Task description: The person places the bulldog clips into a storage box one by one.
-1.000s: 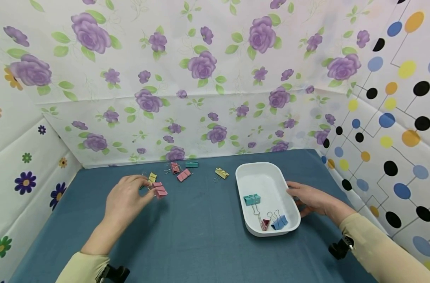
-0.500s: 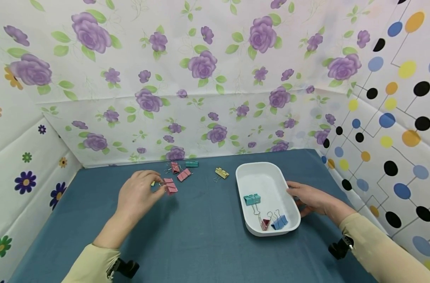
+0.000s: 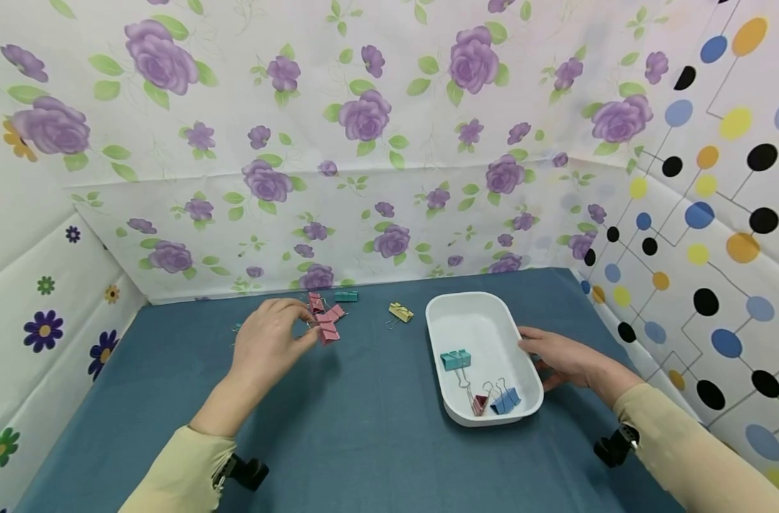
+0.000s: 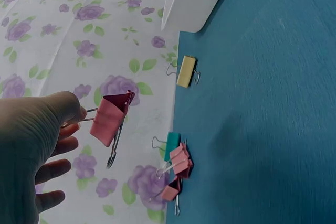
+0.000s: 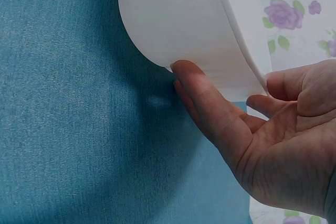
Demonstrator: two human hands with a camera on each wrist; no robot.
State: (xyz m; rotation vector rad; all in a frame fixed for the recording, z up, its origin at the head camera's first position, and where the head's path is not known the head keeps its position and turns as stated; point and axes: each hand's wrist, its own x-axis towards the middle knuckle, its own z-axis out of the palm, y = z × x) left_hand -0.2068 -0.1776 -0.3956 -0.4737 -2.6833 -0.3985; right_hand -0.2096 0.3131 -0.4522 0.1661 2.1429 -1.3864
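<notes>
My left hand pinches a pink binder clip by one wire handle between thumb and index finger; the other fingers are spread apart in the left wrist view. In the head view this clip overlaps two more pink binder clips lying on the cloth behind it. My right hand grips the right side of a white tray, thumb along its wall and fingers at the rim. Inside lie a teal binder clip, a dark red one and a blue one.
A teal binder clip lies near the back edge of the blue cloth. Between it and the tray sits a yellow binder clip. Bits of another clip show behind my left hand. Patterned sheets wall the back and sides.
My left hand has moved right with the pink binder clip, up to the other pink clips, covering the yellow clip at the left. The right hand and tray stay put.
</notes>
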